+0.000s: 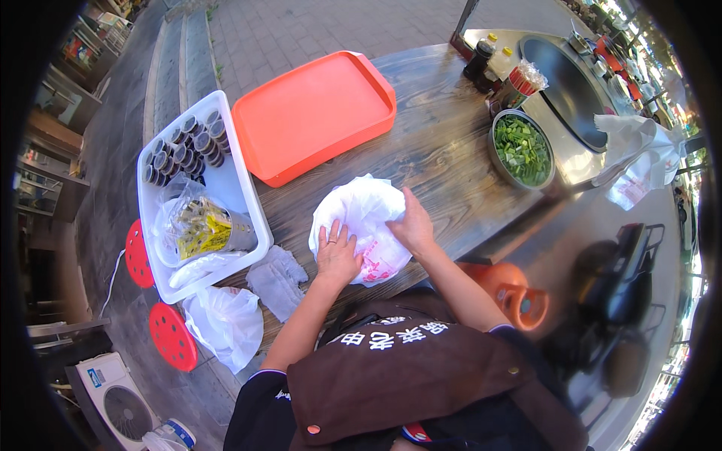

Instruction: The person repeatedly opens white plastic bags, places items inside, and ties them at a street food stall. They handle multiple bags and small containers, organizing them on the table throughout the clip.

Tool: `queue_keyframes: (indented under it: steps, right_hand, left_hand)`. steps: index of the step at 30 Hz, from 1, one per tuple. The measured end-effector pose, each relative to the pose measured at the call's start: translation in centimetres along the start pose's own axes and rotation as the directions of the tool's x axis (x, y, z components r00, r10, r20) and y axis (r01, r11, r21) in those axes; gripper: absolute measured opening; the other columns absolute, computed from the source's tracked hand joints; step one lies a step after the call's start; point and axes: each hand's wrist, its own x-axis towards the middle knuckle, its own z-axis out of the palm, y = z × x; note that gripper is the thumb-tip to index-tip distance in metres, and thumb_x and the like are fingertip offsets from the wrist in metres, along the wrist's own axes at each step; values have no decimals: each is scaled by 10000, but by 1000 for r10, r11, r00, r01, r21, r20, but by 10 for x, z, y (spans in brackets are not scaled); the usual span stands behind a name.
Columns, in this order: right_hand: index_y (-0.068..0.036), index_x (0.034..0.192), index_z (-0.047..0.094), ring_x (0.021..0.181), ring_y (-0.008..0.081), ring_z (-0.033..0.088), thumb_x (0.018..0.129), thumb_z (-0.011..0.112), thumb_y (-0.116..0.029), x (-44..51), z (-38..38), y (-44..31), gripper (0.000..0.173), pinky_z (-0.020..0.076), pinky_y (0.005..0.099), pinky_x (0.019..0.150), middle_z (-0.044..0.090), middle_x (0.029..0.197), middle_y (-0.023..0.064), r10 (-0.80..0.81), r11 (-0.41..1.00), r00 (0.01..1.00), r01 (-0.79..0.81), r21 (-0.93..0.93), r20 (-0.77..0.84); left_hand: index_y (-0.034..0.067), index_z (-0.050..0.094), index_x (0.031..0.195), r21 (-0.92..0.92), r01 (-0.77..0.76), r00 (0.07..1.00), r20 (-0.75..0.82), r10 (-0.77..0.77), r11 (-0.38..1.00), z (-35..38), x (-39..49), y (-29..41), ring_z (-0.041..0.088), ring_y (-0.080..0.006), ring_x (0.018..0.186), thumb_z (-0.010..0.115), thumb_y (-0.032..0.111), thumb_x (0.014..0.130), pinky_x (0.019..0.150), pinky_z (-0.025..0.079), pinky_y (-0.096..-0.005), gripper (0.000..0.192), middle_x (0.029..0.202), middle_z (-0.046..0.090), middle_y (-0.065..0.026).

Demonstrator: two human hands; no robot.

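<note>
A round bowl-like thing covered in a white plastic bag [364, 208] sits on the wooden table before me. Red print shows on the bag's near side. My left hand [338, 256] lies on the near left part of the bag, fingers spread and flat against the plastic. On the right side, my right hand [414, 225] holds the bag's edge, thumb on top and fingers around the outside. What is under the plastic is hidden. A grey cloth [277, 283] lies on the table to the left of my left hand.
A white plastic bin [248, 191] holds lidded sauce cups [192, 144] and packets. Beyond the bag lies an orange tray [316, 113]. At right are a bowl of chopped greens [522, 149], bottles [481, 59] and a large round pan [564, 90]. An orange gas cylinder [507, 287] stands below.
</note>
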Motion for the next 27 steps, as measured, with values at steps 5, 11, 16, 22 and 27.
queue_keyframes:
  steps: [5,11,16,22,27]
  right_hand:
    - [-48,1381,341,1045,401,582,702,705,-178,4,2,-2,781,485,468,873,550,1213,231,77,997,994,-75,-21,82]
    - [23,1398,315,1221,395,479,701,755,-230,-16,12,12,862,389,414,1041,410,1393,242,34,999,997,-32,-30,73]
    - [-23,1307,469,1150,337,541,782,716,-235,-15,-30,40,618,426,372,993,510,1285,206,64,904,993,-18,427,-94]
    - [-43,903,679,952,258,627,802,692,-63,-12,-242,165,104,503,328,848,652,998,103,57,982,584,112,150,-810]
    - [-27,1393,391,1247,358,406,707,714,-97,-25,-395,255,762,332,427,1059,371,1445,182,-187,813,535,-387,-435,-824]
  left_hand:
    - [38,644,1134,58,100,971,210,-110,993,-7,10,3,292,-348,1381,661,431,770,1138,97,-558,536,1335,517,-174]
    - [44,389,1404,-93,-80,937,332,107,992,4,8,52,247,-345,1409,690,468,744,1120,153,-574,840,1472,347,-202]
    - [78,292,1465,53,-66,897,440,36,996,30,16,46,233,-316,1421,684,354,743,1122,161,-571,866,1510,289,-180]
    - [85,339,1443,142,-24,924,382,-32,990,37,21,46,239,-306,1418,687,304,733,1116,160,-586,820,1500,312,-168]
    - [68,378,1418,158,136,927,328,-182,978,39,24,73,251,-333,1406,691,336,743,1114,160,-589,791,1487,326,-183]
